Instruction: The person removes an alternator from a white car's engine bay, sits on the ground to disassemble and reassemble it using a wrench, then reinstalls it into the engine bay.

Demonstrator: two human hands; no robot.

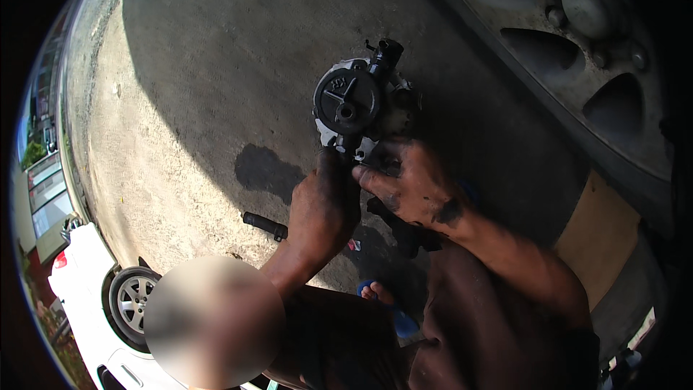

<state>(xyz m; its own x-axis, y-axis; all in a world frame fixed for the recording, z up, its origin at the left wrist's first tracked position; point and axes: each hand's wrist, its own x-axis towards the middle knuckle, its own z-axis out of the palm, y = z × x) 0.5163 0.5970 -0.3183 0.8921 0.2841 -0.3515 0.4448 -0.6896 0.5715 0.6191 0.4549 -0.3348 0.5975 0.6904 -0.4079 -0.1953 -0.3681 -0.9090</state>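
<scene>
Right now, both hands up on a greasy grey metal pump part (359,105) held above the concrete | left hand (323,209) closed around a black tool at its underside | right hand (411,184) clamped on its lower right edge | brown cardboard sheet (599,235) lying right, beside the big truck wheel (577,29) | white car (94,303) lower left

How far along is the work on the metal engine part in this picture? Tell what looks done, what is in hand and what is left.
Done: the metal engine part is off any vehicle and held free above the concrete ground. In hand: the left hand and right hand, both greasy, grip its lower end. A dark tool handle sticks out beside the left hand. Left: the part is not fitted anywhere; how much work remains on it cannot be told.
</scene>
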